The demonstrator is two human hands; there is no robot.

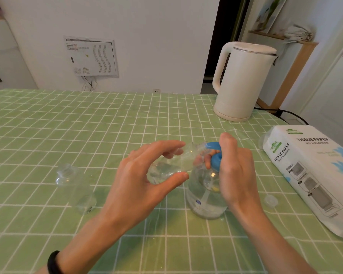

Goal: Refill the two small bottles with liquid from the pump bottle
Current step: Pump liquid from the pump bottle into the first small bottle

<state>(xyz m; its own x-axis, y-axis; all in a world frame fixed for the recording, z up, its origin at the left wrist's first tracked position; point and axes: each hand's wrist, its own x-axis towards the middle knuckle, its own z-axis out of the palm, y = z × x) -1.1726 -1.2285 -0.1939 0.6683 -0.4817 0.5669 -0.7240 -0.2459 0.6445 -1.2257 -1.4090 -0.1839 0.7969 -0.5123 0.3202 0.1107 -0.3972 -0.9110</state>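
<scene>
Pump bottle: a clear pump bottle (pixel 206 200) stands upright on the green checked table (pixel 67 125), near the front and right of centre, with liquid visible in its lower part.
Pump head: the blue pump head (pixel 216 161) tops that bottle, its spout pointing left toward the mouth of a small bottle.
First small bottle: the first small bottle (pixel 172 165), clear and uncapped, is held off the table and tipped nearly on its side, with its neck at the spout.
Left grip: the left grip (pixel 145 180) pinches the first small bottle between thumb and fingertips.
Right grip: the right grip (pixel 238 171) is wrapped round the pump head, thumb on top, fingers curled beneath.
Second small bottle: the second small bottle (pixel 73 184) stands uncapped at the left, well apart from both hands.
Cap: a clear cap (pixel 270 200) lies beside the tissue paper pack (pixel 313 175); no second cap can be made out.
Background: a white electric kettle (pixel 244 82) stands at the far right of the table.
Progress: filling of the first small bottle appears under way; how full either small bottle is cannot be read through the clear plastic.
Left to do: by this evidence, finish this bottle, fill the second if it is empty, then cap both.
</scene>
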